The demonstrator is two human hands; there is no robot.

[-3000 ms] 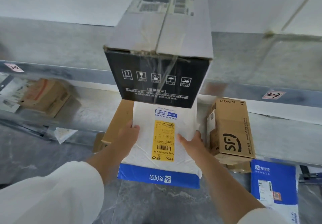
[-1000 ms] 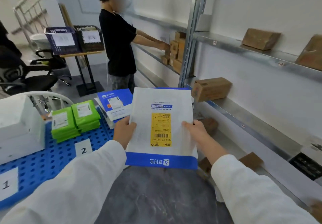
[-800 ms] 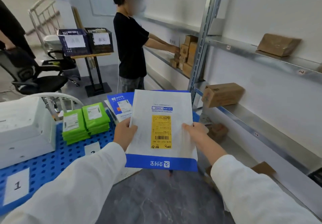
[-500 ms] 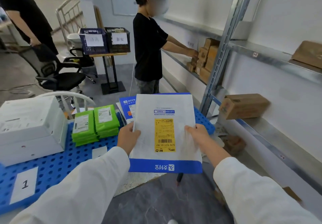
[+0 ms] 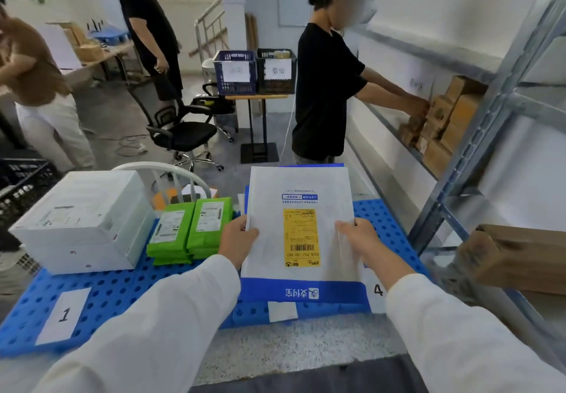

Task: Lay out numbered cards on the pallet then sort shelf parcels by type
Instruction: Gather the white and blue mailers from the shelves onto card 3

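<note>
Hands gripping mailer edges

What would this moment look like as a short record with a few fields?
held item: white mailer with blue band and yellow label, gripped by left hand and right hand
position: over the blue pallet, between the green packets and card 4
white box: behind card 1
green packets: two stacks, right of the white box
card 4: partly hidden by the right arm
shelf: brown boxes at right
</note>
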